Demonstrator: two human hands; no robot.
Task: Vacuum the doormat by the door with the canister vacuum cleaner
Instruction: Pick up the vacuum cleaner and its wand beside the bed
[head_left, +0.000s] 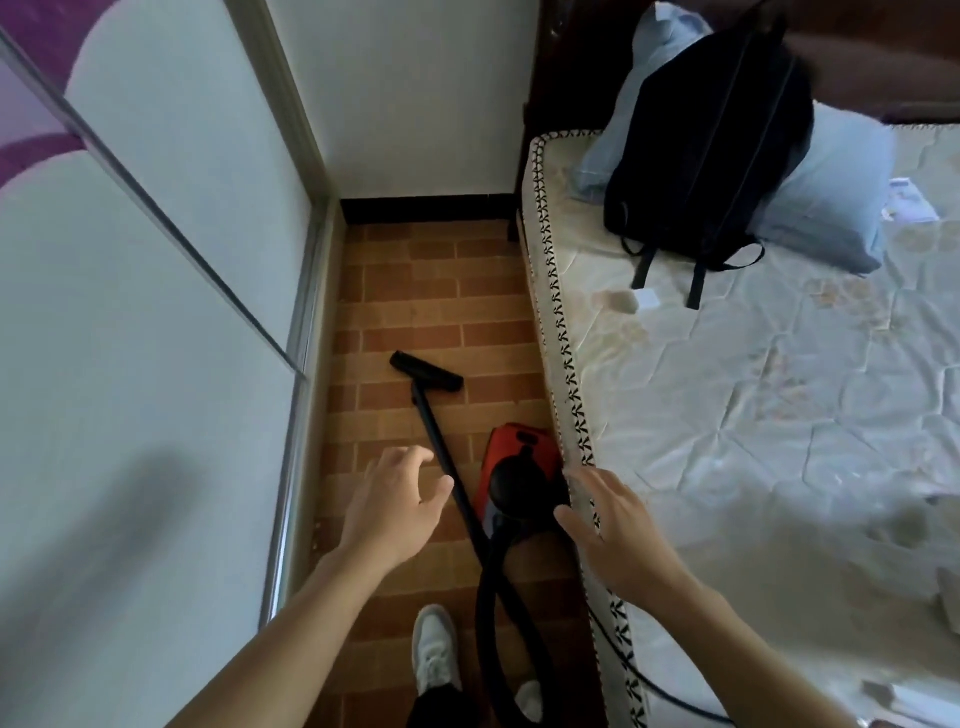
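Note:
A red and black canister vacuum (511, 467) sits on the brick-pattern floor, tight against the mattress side. Its black wand (439, 447) lies on the floor and ends in a black floor nozzle (426, 370) farther up the aisle. A black hose (493, 613) loops from the canister toward my feet. My left hand (395, 506) hovers open just left of the wand, fingers spread, touching nothing. My right hand (613, 530) is open above the canister's near end and the mattress edge. No doormat or door is in view.
The aisle is narrow: a sliding wardrobe (156, 312) on the left, a bed mattress (753, 389) on the right, a white wall with black skirting (426, 208) at the far end. A black backpack (711, 140) and blue pillows lie on the bed. My white shoe (435, 649) stands near the hose.

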